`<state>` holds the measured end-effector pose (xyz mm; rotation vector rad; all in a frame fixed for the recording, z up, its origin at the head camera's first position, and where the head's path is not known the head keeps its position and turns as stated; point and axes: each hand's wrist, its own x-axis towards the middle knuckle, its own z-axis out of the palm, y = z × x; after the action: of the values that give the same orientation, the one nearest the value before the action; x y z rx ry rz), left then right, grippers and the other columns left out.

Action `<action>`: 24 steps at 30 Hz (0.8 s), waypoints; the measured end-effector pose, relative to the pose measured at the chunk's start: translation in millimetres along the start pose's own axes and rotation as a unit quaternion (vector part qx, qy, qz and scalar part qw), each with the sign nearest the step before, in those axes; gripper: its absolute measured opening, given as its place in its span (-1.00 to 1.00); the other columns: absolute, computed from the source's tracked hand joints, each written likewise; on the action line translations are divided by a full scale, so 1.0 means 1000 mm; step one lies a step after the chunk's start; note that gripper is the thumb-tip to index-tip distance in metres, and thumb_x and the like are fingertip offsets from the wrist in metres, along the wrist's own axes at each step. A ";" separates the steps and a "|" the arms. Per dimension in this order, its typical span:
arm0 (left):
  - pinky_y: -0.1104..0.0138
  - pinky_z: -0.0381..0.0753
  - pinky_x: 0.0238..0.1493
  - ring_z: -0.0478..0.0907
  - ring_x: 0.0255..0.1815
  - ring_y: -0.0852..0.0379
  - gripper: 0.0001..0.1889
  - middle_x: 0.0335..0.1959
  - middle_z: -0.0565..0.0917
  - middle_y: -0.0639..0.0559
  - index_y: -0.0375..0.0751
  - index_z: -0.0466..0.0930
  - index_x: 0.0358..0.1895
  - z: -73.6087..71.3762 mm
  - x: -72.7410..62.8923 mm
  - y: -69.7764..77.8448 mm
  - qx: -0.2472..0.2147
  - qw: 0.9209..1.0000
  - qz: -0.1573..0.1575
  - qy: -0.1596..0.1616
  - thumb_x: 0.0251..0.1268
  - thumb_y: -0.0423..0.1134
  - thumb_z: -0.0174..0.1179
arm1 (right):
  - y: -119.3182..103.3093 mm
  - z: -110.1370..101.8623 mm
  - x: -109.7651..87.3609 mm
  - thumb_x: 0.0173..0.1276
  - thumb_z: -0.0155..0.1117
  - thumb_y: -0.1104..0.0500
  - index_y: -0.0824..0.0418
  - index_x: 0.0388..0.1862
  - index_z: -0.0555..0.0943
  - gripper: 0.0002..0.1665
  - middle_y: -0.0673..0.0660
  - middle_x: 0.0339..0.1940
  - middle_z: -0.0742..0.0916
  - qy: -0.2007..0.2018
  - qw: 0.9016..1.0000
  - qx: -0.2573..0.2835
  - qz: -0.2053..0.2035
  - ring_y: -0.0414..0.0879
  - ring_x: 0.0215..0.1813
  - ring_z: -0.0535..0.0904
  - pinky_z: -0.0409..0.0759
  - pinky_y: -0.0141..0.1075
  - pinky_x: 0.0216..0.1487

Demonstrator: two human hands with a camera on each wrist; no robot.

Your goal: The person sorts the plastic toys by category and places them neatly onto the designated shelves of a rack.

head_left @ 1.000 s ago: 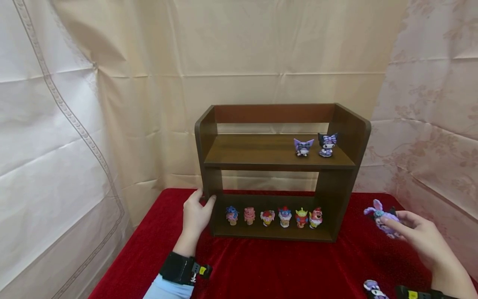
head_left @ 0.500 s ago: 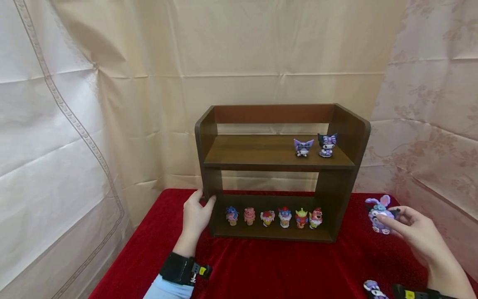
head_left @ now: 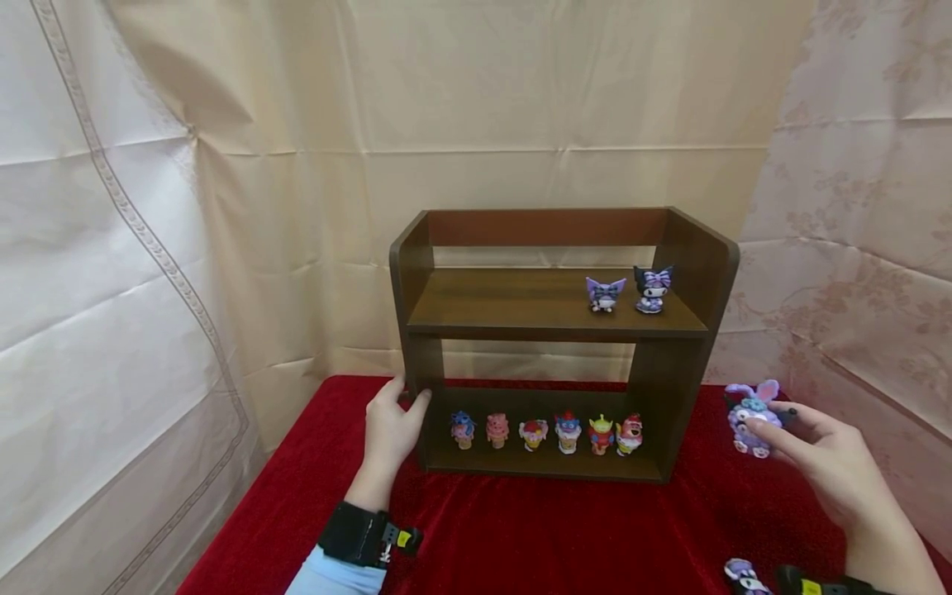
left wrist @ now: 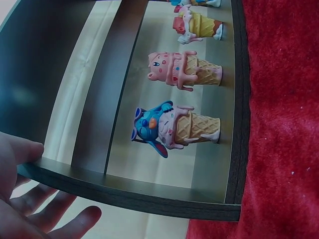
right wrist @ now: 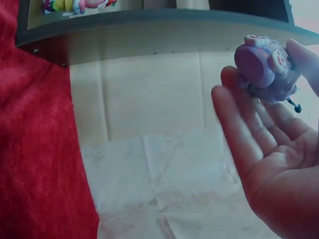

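Note:
My right hand [head_left: 825,459] holds a purple bunny-eared figurine [head_left: 753,421] in the air, right of the brown wooden shelf [head_left: 558,332]. In the right wrist view the figurine's base [right wrist: 255,67] shows, pinched between thumb and fingers. My left hand [head_left: 394,421] grips the shelf's left side panel, thumb at the inner face and fingers outside. Two purple-and-black figurines stand at the right of the upper board: a small one [head_left: 605,294] and a taller one [head_left: 652,289]. Another purple-and-black figurine [head_left: 746,576] lies on the red cloth near the right wrist, partly cut off.
Several figurines stand in a row on the lower board, among them a blue one on an ice-cream cone [left wrist: 174,125] and a pink one [left wrist: 172,69]. Red velvet cloth [head_left: 565,537] covers the table. Pale curtains [head_left: 558,99] hang behind and at both sides.
The held figurine has turned from tilted to upright, facing the camera, and risen slightly with the right hand. The left hand stays on the shelf's side.

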<state>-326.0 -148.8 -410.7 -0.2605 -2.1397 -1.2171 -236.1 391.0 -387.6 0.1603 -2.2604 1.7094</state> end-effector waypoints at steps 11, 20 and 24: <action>-0.13 0.66 -0.03 0.68 0.01 -0.19 -0.67 -0.03 0.73 -0.17 -0.26 0.67 0.14 0.000 0.000 0.000 0.002 1.000 0.000 0.000 0.33 -0.33 0.35 | -0.029 0.027 -0.006 0.42 0.38 0.23 0.23 0.14 0.62 -0.66 -0.23 -0.22 0.76 0.018 0.992 -0.113 -0.048 -0.34 -0.20 0.67 0.59 -0.55 -0.20; -0.08 0.69 -0.06 0.69 -0.02 -0.16 -0.71 -0.05 0.74 -0.18 -0.20 0.70 0.10 0.001 0.000 -0.002 0.002 1.000 0.005 0.003 0.33 -0.32 0.36 | -0.038 0.053 -0.007 0.36 0.42 0.31 0.29 0.10 0.63 -0.65 -0.09 -0.27 0.79 0.023 0.990 -0.102 -0.096 -0.24 -0.29 0.71 0.64 -0.48 -0.25; -0.09 0.68 -0.07 0.69 -0.03 -0.16 -0.71 -0.08 0.74 -0.16 -0.20 0.70 0.08 0.001 0.001 -0.003 0.004 1.000 0.010 0.006 0.31 -0.32 0.37 | -0.042 0.065 -0.007 0.37 0.44 0.25 0.32 0.13 0.61 -0.61 0.00 -0.26 0.78 0.025 0.983 -0.136 -0.123 -0.21 -0.33 0.70 0.65 -0.44 -0.31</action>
<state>-328.5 -149.5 -412.5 -0.2689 -2.1260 -1.1949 -229.6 316.1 -367.3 0.3169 -2.2988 1.2565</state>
